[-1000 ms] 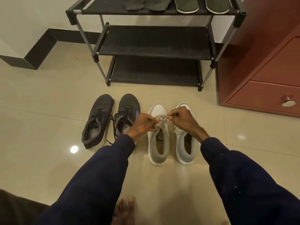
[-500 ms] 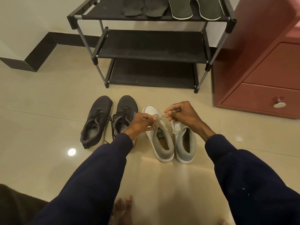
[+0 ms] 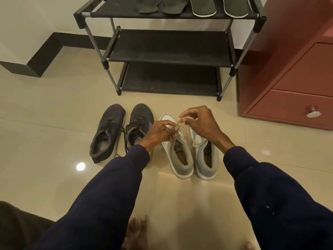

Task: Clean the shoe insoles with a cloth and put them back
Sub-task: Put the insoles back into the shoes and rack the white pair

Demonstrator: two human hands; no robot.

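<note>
Tiled floor [image 3: 54,109], shoe rack [image 3: 169,46] behind. Left hand [image 3: 158,131] and right hand [image 3: 200,123] pinch white sneaker [image 3: 177,150] lace [image 3: 177,123]; likely loosening it. Insoles [image 3: 203,6] await cleaning.

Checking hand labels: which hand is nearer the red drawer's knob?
Right. The right hand pinches a lace above the white shoes, on the side toward the drawer knob; the left hand is farther, beside the dark shoes.
</note>
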